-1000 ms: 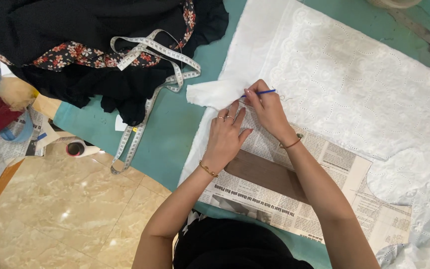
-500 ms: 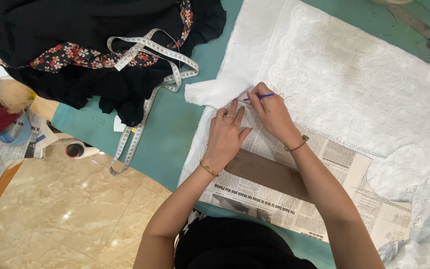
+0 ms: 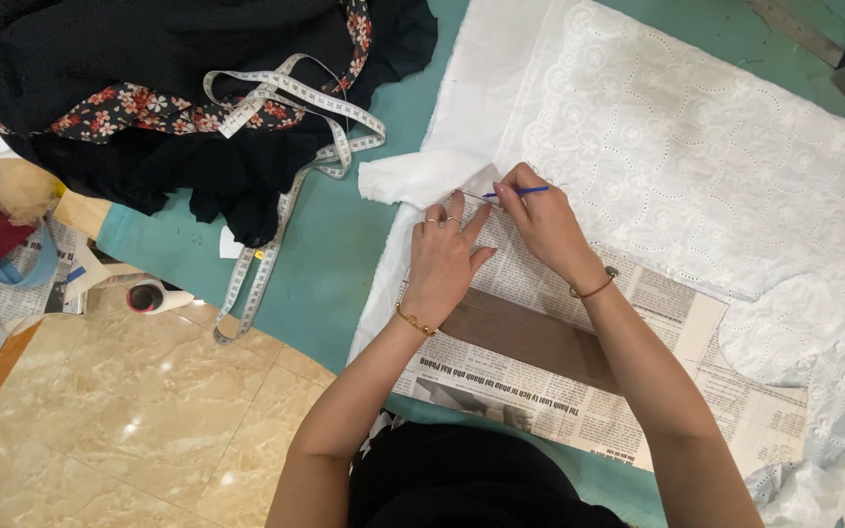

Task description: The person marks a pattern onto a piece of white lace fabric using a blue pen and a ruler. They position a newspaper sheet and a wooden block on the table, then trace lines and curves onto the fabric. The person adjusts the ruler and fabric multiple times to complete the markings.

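Basically, keep the left hand [image 3: 445, 262] spread flat on the newspaper pattern [image 3: 579, 372] over the white eyelet fabric [image 3: 696, 156], while the right hand [image 3: 540, 220] pinches the blue pen [image 3: 517, 192] low, tracing the edge slowly.

A newspaper pattern [image 3: 579, 391] lies on the fabric [image 3: 696, 147] — both on the surface [image 3: 344, 254]; a measuring tape [image 3: 290, 108] lies left, over a clothes heap [image 3: 149, 59].

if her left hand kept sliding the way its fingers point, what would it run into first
The left hand lies flat on the newspaper pattern, fingers pointing up and away. Straight on, it would most likely meet the folded flap of white cloth first, though the right hand with the blue pen sits just beside that line.
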